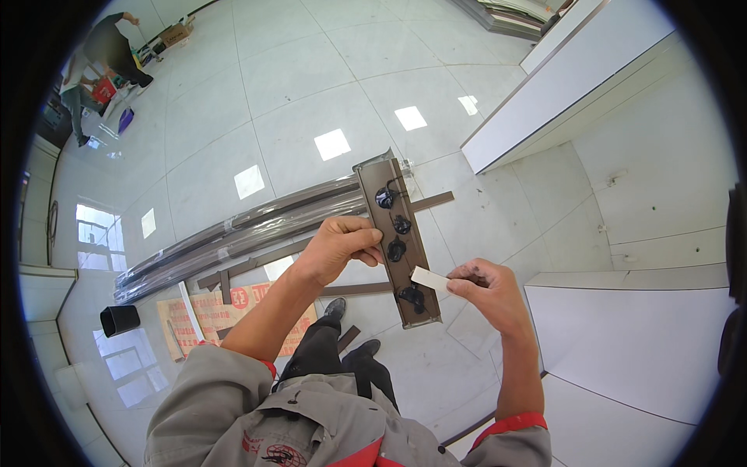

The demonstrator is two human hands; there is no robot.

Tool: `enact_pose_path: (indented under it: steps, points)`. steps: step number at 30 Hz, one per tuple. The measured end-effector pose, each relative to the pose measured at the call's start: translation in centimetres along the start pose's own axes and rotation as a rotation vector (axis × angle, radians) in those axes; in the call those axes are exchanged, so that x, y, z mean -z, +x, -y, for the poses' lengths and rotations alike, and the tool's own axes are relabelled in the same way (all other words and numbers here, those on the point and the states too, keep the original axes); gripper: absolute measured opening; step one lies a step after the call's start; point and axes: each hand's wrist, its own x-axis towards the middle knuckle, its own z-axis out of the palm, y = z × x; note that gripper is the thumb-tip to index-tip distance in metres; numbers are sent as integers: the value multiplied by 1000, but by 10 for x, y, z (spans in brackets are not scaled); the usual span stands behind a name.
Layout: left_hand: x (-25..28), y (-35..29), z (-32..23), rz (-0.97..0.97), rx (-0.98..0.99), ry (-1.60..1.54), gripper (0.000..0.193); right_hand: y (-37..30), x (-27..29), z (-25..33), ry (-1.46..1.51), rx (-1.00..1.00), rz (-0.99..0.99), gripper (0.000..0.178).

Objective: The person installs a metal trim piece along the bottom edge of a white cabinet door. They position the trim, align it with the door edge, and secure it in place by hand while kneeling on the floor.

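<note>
A long brown board or metal profile (pixel 399 274) lies across the space before me, reaching away from my body. Along its face sit several glossy black blobs (pixel 385 197) of a thick, sticky-looking paste. My left hand (pixel 342 245) pinches the profile's left edge near the middle, thumb on top. Between the thumb and fingers of my right hand (pixel 486 288) is a small flat cream strip (pixel 430 279). Its tip meets the profile's right edge, just above the nearest blob. I cannot tell what the strip is made of.
Plastic-wrapped dark profiles (pixel 233 233) lie on the tiled floor at left, beside a printed cardboard sheet (pixel 272 303) and a black hollow piece (pixel 120 320). White cabinet panels (pixel 622 319) stand at right. Two people (pixel 113 50) are at the far left; stacked boards (pixel 498 19) lie far right.
</note>
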Motion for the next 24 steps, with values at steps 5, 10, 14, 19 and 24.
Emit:
enact_pose_path:
  steps: [5,10,14,19,24]
  points:
    - [2,2,-1,5,2,9,18,-4,5,5,-36,16,-11,14]
    - [4,3,-4,-16,3,22,18,-4,10,8,-108,35,-14,13]
    - [12,1,-3,-65,4,30,18,-9,15,15,-161,44,-48,12]
    - [25,3,-10,-143,-14,-7,18,-22,22,23,-22,67,-174,13]
    - [31,3,-15,-218,-17,-74,18,-28,-15,4,380,70,-238,21]
